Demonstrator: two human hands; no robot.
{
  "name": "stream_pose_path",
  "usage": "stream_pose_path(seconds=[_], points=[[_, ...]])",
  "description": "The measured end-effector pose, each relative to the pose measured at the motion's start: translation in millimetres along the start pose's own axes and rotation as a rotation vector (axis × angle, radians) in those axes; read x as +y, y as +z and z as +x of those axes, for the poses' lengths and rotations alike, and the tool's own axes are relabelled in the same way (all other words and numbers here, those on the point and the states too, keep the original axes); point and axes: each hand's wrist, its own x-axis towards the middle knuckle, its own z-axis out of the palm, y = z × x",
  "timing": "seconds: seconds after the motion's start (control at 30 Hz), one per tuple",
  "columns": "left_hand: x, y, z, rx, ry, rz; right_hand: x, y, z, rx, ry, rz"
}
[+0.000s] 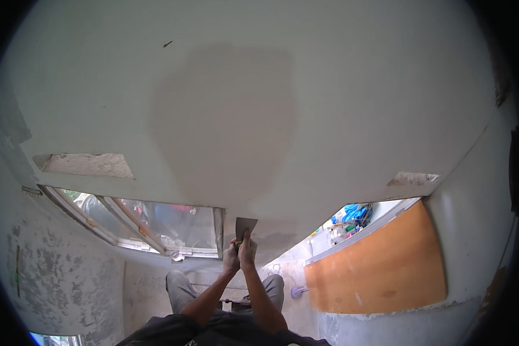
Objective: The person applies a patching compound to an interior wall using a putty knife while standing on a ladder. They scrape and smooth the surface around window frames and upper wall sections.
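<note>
A putty knife (245, 225) with a flat, dark grey blade points up in front of the wall, near the lower middle of the view. My right hand (248, 251) is closed on it, the thumb laid along the lower part of the blade. Pressed against its left side, my left hand (231, 259) is also closed, at the handle end. The handle is mostly hidden by my fingers. Behind the blade rises a large plastered wall (352, 109) with a broad darker patch (228, 115).
A framed window (167, 225) lies at left, and an orange-brown door (380, 265) stands at right beside an opening showing blue plastic (354, 214). Rough recesses (89, 165) break the wall on both sides. A small purple item (298, 292) lies on the floor.
</note>
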Motion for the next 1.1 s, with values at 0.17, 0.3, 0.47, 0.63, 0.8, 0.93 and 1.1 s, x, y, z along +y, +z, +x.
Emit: stream_pose_path(seconds=[0.17,0.3,0.47,0.63,0.8,0.93,1.1], points=[[14.8,0.1,-0.9,0.016,-0.044,0.011,7.0,-1.9,3.1,-0.038,0.022,0.025],[23.8,0.4,4.6,0.019,-0.072,-0.017,23.6,-3.5,8.1,-0.039,0.025,0.090],[23.1,-0.9,-4.6,-0.015,-0.063,-0.023,9.2,-3.0,1.2,-0.012,0.112,0.142],[17.6,14.5,15.3,0.068,-0.004,-0.113,3.9,-4.0,10.8,-0.033,-0.031,0.057],[27.9,-4.7,4.3,-0.046,-0.032,0.057,10.9,-0.9,7.6,0.005,0.012,0.163],[88.2,-14.6,64.2,-0.004,0.156,0.045,-98.7,16.6,16.1,-0.002,-0.176,0.160],[75.0,-12.2,56.8,0.067,0.102,0.024,-105.9,19.9,3.6,-0.036,-0.153,0.026]])
